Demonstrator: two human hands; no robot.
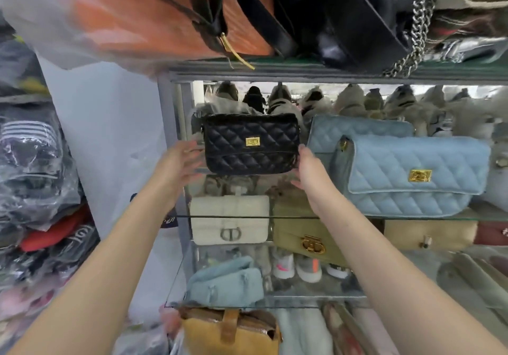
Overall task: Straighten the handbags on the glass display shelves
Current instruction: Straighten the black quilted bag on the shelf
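A black quilted handbag (251,144) with a gold clasp stands upright at the left end of the middle glass shelf (357,217). My left hand (180,162) is at its left edge with fingers spread, slightly blurred. My right hand (308,170) grips its lower right corner, thumb on the side and fingers underneath. Right beside it, a large light blue quilted handbag (412,173) lies tilted, with a second blue one (357,128) behind it. On the shelf below are a white bag (229,220), an olive bag (299,233) and a tan bag (428,233).
Above, the top shelf (302,70) carries an orange bag (154,16) and a black bag (343,16) with a chain strap. Lower down sit a pale blue bag (225,283) and a mustard bag (231,332). Plastic-wrapped clothes (33,176) are stacked at the left.
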